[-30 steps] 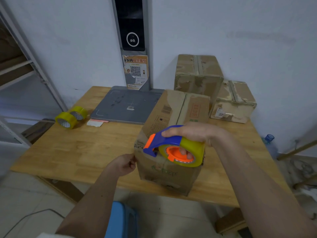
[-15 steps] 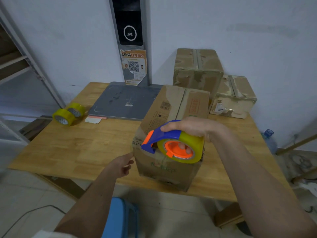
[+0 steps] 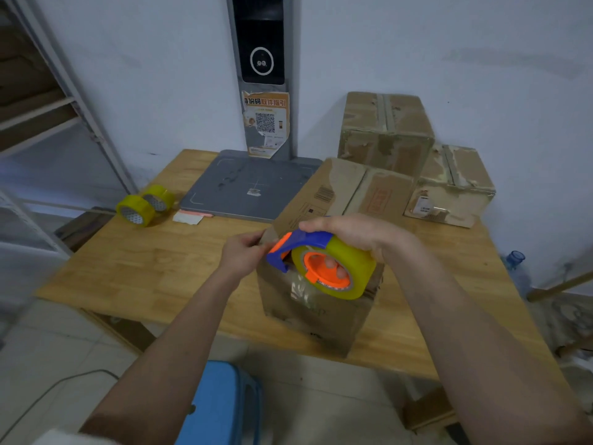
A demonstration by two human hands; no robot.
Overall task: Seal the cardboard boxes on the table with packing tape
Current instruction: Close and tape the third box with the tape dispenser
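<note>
A brown cardboard box [image 3: 337, 200] stands at the near edge of the wooden table [image 3: 179, 261]. My right hand [image 3: 349, 234] grips a blue and orange tape dispenser [image 3: 316, 266] with a yellow roll, held against the box's near top edge. My left hand [image 3: 245, 253] sits at the dispenser's orange tip, its fingers pinched there at the box's near left corner; whether they hold tape is too small to tell. A clear strip of tape [image 3: 300, 290] shines on the box's front face below the dispenser.
Two taped boxes stand at the back right: a tall one [image 3: 385, 133] and a lower one [image 3: 452, 184]. A grey scale plate [image 3: 244, 184] lies at the back, two yellow tape rolls [image 3: 144, 205] at the left. A blue stool [image 3: 224, 406] stands below the table edge.
My left hand has risen from the box's lower left side to the dispenser's orange tip. The right hand with the dispenser stays at the box's near top edge.
</note>
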